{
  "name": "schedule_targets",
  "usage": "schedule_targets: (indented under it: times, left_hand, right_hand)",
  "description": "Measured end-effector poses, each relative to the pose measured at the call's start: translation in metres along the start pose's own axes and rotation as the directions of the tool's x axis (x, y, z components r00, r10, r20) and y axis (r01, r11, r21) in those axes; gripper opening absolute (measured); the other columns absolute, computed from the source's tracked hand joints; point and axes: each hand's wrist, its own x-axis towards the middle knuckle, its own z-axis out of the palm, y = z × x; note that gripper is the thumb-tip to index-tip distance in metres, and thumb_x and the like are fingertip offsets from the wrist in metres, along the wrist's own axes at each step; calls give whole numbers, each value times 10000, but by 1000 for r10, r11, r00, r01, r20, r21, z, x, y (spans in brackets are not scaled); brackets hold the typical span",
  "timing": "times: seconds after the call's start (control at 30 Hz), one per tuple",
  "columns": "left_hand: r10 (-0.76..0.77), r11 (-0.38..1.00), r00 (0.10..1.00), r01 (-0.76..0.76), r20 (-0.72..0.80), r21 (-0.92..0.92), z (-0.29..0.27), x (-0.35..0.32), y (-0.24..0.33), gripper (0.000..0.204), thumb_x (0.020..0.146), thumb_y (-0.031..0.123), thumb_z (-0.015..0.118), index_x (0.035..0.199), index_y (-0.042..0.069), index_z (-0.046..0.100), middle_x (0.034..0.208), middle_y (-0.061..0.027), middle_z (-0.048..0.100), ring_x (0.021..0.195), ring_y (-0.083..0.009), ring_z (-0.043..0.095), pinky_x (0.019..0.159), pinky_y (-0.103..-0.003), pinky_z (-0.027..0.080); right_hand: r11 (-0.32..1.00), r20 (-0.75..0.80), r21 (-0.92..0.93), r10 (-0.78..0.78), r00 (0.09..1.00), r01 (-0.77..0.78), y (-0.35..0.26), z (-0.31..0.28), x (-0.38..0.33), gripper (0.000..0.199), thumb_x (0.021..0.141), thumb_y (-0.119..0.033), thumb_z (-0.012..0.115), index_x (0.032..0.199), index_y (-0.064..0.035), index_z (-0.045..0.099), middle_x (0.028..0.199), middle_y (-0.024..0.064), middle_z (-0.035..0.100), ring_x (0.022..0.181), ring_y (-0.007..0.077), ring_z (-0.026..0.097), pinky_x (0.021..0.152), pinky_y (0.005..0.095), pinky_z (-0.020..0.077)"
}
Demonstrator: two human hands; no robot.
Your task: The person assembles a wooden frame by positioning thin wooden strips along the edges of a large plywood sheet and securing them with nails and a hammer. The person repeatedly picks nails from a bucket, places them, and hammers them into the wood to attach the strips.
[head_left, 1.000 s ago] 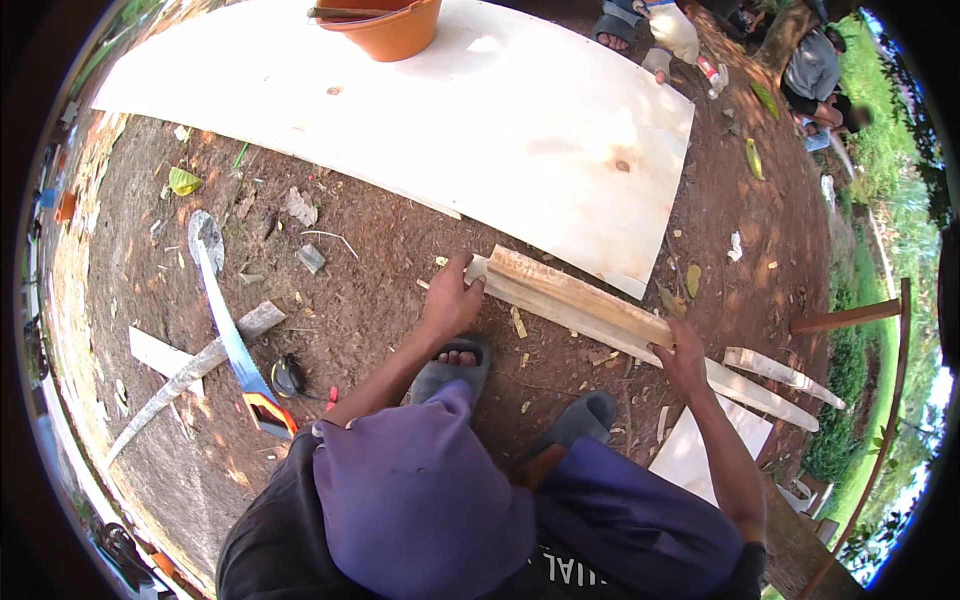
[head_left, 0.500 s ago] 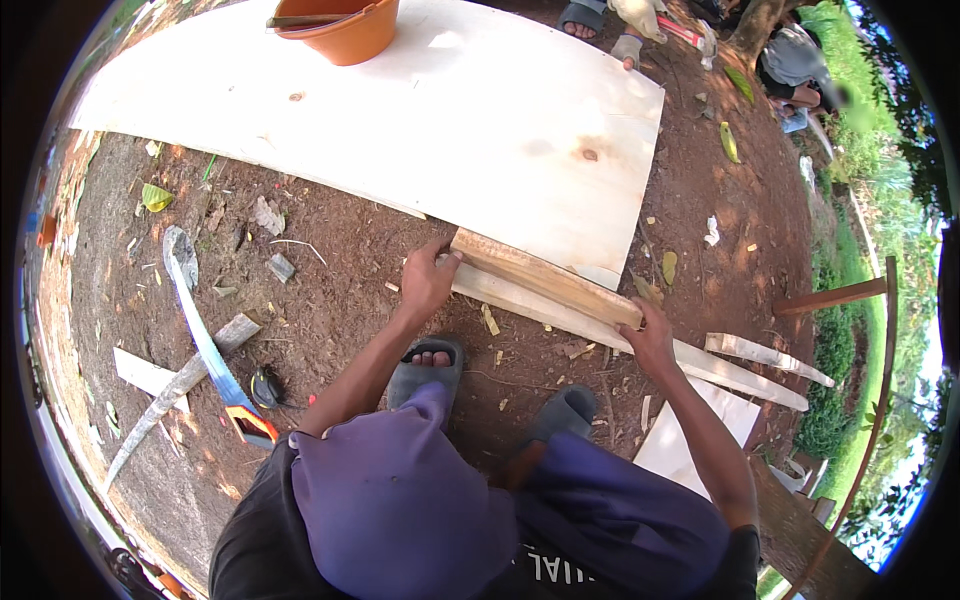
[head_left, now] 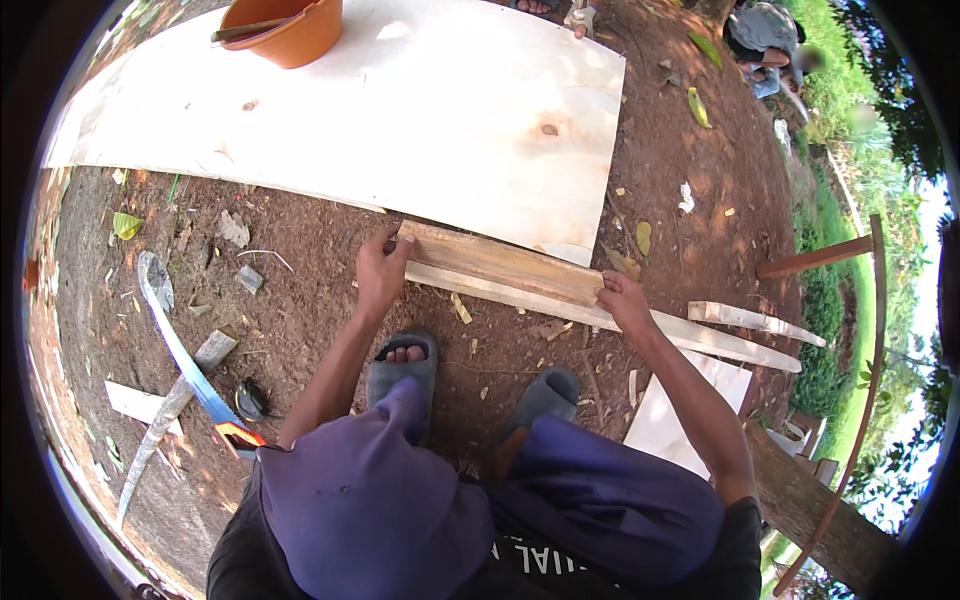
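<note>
The person crouches on bare reddish dirt, both arms stretched forward to a short, weathered wooden board (head_left: 500, 262) that lies across the ground just in front of their feet. The left hand (head_left: 380, 270) is closed over the board's left end, fingers wrapped on its edge, and the right hand (head_left: 622, 300) grips the right end in the same way. The board rests on top of a longer pale plank (head_left: 700, 338) that runs out to the right beneath it, and its far edge sits against the near rim of a large plywood sheet (head_left: 400, 110) spread flat on the ground. At the far left of that sheet stands an orange bucket (head_left: 285, 30) with a stick lying across its mouth. Grey sandals (head_left: 400, 368) show below the board, one foot with toes visible. Off to the person's left a handsaw (head_left: 185, 355) with a blue blade lies on the dirt, crossing a thin grey strip of wood (head_left: 165, 420). Another short pale offcut (head_left: 755, 320) lies to the right, near a slanting wooden post (head_left: 815, 258). Scraps and dry leaves litter the soil around.
</note>
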Motion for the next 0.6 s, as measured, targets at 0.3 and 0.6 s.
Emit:
schedule_targets:
  times: [0.3, 0.6]
  left_hand:
    - [108, 994, 992, -107, -62, 27, 9, 17, -6, 575, 929, 246, 683, 1355, -116, 551, 1088, -217, 703, 982, -251, 651, 883, -362, 503]
    - [-14, 987, 998, 23, 59, -157, 4, 23, -5, 517, 954, 181, 664, 1357, -121, 547, 1150, -197, 671, 1042, -236, 631, 923, -361, 493]
  right_hand:
    - [988, -21, 128, 84, 996, -81, -12, 11, 3, 613, 946, 14, 518, 1536, -13, 353, 1420, 73, 539, 1186, 144, 554, 1005, 306, 461]
    - [976, -35, 214, 49, 998, -40, -13, 17, -7, 683, 923, -16, 528, 1569, -28, 305, 1513, 96, 479, 1258, 161, 514, 1012, 326, 429]
